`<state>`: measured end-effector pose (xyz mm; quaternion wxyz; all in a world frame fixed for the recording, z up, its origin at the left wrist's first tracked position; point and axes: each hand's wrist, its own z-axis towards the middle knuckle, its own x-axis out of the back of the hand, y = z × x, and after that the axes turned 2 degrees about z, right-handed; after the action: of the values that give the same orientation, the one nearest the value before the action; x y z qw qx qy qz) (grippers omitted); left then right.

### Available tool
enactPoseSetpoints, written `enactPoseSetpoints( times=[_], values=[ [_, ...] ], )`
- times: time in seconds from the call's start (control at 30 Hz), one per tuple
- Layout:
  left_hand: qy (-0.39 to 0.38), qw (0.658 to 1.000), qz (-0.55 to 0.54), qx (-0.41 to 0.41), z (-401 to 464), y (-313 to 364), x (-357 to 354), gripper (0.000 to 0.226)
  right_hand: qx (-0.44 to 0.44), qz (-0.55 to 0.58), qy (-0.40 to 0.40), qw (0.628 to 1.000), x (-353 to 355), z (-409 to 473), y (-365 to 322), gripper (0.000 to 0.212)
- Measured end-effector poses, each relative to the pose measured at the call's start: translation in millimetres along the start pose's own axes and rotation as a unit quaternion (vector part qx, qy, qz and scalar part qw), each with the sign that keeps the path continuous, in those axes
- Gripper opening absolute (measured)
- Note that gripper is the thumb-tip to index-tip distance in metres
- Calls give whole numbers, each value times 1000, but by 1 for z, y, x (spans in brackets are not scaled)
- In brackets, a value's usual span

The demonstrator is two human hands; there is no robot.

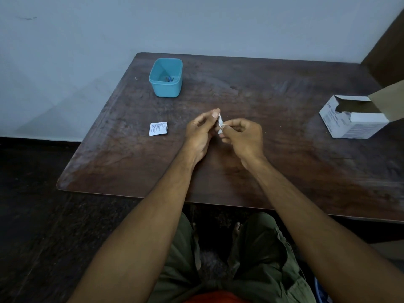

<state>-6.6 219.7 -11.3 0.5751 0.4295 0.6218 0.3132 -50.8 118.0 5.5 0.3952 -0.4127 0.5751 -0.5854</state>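
Both hands meet above the middle of the bench. The left hand and right hand each pinch a small white sachet between thumb and fingertips. Its long axis runs away from the person, with the far end at the left thumb. Opening seems only begun, and no tear is visible. One flat wrapper lies to the left, a teal tub beyond it, and an open carton far right.
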Motion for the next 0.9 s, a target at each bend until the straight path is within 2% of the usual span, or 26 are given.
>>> enactPoseSetpoints(
  times=[0.13, 0.2, 0.33, 0.5, 0.73, 0.9],
  values=[
    [1, 999, 28, 17, -4, -1, 1, 29, -36, 56, 7, 998, 6, 1, -1, 7],
    [18, 999, 44, 19, -6, -3, 0, 23, -37, 65, 10, 997, 7, 0, -1, 1],
    [43, 997, 55, 18, -10, -4, -3, 9, -20, 54, 1, 998, 5, -4, -2, 4],
    [64, 996, 54, 13, -10, 3, 3, 9, -20, 66, 3, 998, 4, -1, -7, 2],
    [118, 992, 51, 1, -1, 23, 16, 10, -14, 71, 9, 997, -5, 15, -17, 12],
    [119, 990, 69, -13, 6, 34, 23, 8, -33, 92, 4, 995, -18, 29, -20, 10]
  ],
)
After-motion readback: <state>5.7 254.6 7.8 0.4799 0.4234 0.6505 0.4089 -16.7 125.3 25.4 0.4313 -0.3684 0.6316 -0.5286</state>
